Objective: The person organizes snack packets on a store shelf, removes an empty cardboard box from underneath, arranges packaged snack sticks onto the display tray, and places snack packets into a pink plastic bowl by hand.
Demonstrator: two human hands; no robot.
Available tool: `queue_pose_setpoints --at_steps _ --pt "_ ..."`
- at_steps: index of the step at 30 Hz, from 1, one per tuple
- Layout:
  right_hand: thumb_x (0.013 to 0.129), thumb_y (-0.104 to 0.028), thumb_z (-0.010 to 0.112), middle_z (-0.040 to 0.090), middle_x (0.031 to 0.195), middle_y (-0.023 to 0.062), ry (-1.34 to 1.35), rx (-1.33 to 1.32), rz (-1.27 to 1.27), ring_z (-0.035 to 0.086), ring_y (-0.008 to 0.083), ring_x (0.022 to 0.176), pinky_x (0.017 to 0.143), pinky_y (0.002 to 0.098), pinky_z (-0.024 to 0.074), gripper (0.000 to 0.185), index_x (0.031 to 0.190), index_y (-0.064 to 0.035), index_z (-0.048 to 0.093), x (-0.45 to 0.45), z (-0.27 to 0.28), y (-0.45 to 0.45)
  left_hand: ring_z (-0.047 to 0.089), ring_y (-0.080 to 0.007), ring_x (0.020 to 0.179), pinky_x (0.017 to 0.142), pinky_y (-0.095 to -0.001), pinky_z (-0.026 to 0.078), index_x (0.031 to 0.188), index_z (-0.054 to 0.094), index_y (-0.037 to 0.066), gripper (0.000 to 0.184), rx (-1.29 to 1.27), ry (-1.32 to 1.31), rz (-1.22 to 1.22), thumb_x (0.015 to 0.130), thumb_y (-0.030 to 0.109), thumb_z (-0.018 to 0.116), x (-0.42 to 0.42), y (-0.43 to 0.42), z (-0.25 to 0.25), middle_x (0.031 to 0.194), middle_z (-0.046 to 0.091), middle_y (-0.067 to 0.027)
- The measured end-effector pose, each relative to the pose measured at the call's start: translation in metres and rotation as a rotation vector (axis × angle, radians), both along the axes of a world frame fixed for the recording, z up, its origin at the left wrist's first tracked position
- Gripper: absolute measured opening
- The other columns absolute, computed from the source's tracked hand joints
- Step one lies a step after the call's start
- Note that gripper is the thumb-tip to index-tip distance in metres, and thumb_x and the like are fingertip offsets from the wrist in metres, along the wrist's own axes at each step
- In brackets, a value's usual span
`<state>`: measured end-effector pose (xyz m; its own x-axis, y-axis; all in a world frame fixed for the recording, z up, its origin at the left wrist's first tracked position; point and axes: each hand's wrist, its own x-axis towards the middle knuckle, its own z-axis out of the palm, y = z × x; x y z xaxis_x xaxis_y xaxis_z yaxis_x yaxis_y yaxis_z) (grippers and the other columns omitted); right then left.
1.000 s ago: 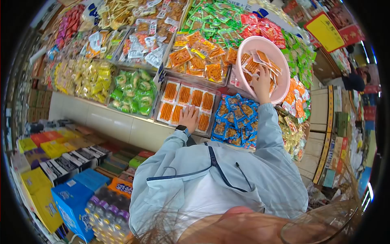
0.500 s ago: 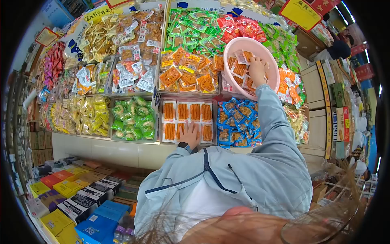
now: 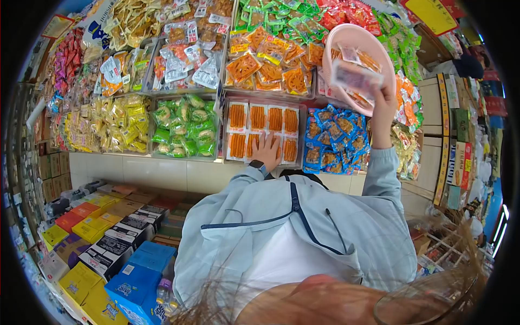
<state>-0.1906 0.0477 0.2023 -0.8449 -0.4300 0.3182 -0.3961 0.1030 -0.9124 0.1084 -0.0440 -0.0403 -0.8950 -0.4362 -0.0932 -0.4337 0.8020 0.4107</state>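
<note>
My right hand [image 3: 385, 104] is closed on a snack packet [image 3: 355, 77], blurred by motion, held over the pink basket [image 3: 385, 43]. More packets with orange strips [image 3: 369, 60] lie inside that basket, which rests tilted on the display at the right. My left hand [image 3: 265, 148] lies flat with fingers spread on the packets of orange-brown strips [image 3: 258, 116], set out in neat rows in a clear bin [image 3: 232, 102]. A watch is on my left wrist.
Blue snack packets [image 3: 333, 138] fill the bin to the right, green-wrapped packets [image 3: 184, 127] the one to the left. Orange lotus-slice packs [image 3: 271, 59] lie behind. Stacked cartons [image 3: 135, 276] stand at lower left; a shelf [image 3: 444, 141] is at right.
My right hand has lifted a packet out of the pink basket's contents. The camera view has shifted, moving the display up and rightward. My left hand remains on the rowed packets.
</note>
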Motion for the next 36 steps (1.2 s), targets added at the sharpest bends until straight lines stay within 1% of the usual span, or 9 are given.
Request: queue_pose_setpoints --at_steps 3,5,9,11,12,19,27,32,36 --pt "0.086 -0.013 0.059 0.062 0.082 -0.0013 -0.368 0.295 0.318 0.056 0.0074 0.073 0.060 0.0246 0.0461 0.010 0.089 -0.0057 0.065 0.048 -0.024 -0.011 0.023 -0.0353 0.134 0.104 -0.0600 0.017 0.136 0.038 0.015 0.063 0.041 -0.008 -0.012 0.080 0.038 0.054 0.000 -0.002 0.001 0.145 0.027 -0.0134" --pt "0.083 -0.013 0.062 0.063 0.077 0.0040 -0.159 0.525 0.340 0.059 0.0112 0.067 0.056 0.0256 0.0455 0.011 0.088 -0.0039 0.064 0.067 -0.075 -0.023 0.025 -0.0348 0.133 0.104 -0.0587 0.019 0.136 0.037 0.014 0.066 0.097 0.010 0.000 0.078 0.037 0.058 0.002 -0.004 0.008 0.144 0.027 -0.0150" --pt "0.076 -0.011 0.063 0.061 0.075 0.0137 0.492 0.438 0.403 0.060 0.0304 0.069 0.064 0.0391 0.0497 0.006 0.077 -0.0047 0.064 0.120 -0.132 -0.052 0.028 -0.0334 0.131 0.104 -0.0548 0.021 0.135 0.037 0.010 0.071 0.100 0.134 0.112 0.075 0.034 0.064 0.007 0.003 0.004 0.143 0.029 -0.0166" --pt "0.078 -0.016 0.062 0.061 0.073 0.0129 0.663 0.592 0.645 0.060 0.0320 0.070 0.067 0.0422 0.0504 0.010 0.075 -0.0060 0.065 0.137 -0.165 -0.045 0.029 -0.0328 0.130 0.104 -0.0534 0.021 0.135 0.037 0.007 0.072 0.075 0.188 0.171 0.074 0.033 0.065 0.008 0.006 0.004 0.142 0.029 -0.0164" --pt "0.079 -0.019 0.060 0.062 0.073 0.0133 0.490 0.709 0.696 0.061 0.0338 0.070 0.067 0.0419 0.0508 0.014 0.077 -0.0066 0.066 0.146 -0.191 -0.036 0.029 -0.0329 0.130 0.104 -0.0533 0.021 0.135 0.037 0.007 0.072 0.091 0.200 0.184 0.074 0.033 0.065 0.010 0.005 0.004 0.142 0.029 -0.0167" --pt "0.081 -0.012 0.060 0.065 0.084 0.0165 0.061 0.607 0.478 0.062 0.0323 0.074 0.066 0.0368 0.0501 0.015 0.089 -0.0011 0.066 0.139 -0.160 -0.022 0.023 -0.0352 0.134 0.105 -0.0558 0.018 0.136 0.037 0.009 0.073 0.044 0.075 0.115 0.074 0.033 0.065 0.006 -0.007 -0.007 0.145 0.024 -0.0194" --pt "0.078 -0.007 0.063 0.063 0.095 0.0149 0.467 0.331 -0.101 0.060 0.0311 0.081 0.073 0.0390 0.0476 0.016 0.094 -0.0051 0.064 0.036 -0.068 0.002 0.020 -0.0361 0.135 0.105 -0.0597 0.014 0.135 0.040 0.012 0.070 0.018 -0.042 0.038 0.076 0.040 0.063 -0.019 -0.014 -0.002 0.146 0.022 -0.0201" --pt "0.078 -0.015 0.059 0.055 0.110 0.0234 0.462 1.130 -0.423 0.058 0.0404 0.094 0.083 0.0472 0.0461 0.039 0.116 -0.0083 0.055 -0.057 -0.089 0.027 0.019 -0.0359 0.135 0.104 -0.0609 0.014 0.137 0.038 0.014 0.070 0.050 -0.088 0.026 0.076 0.039 0.063 -0.018 -0.016 0.002 0.147 0.020 -0.0183" --pt "0.081 -0.016 0.052 0.055 0.112 0.0247 0.456 1.022 -0.243 0.058 0.0416 0.095 0.081 0.0487 0.0471 0.036 0.117 -0.0129 0.055 -0.095 -0.111 0.035 0.018 -0.0354 0.135 0.104 -0.0611 0.014 0.138 0.037 0.016 0.071 0.033 -0.097 0.040 0.076 0.038 0.063 -0.017 -0.016 0.006 0.147 0.021 -0.0165"
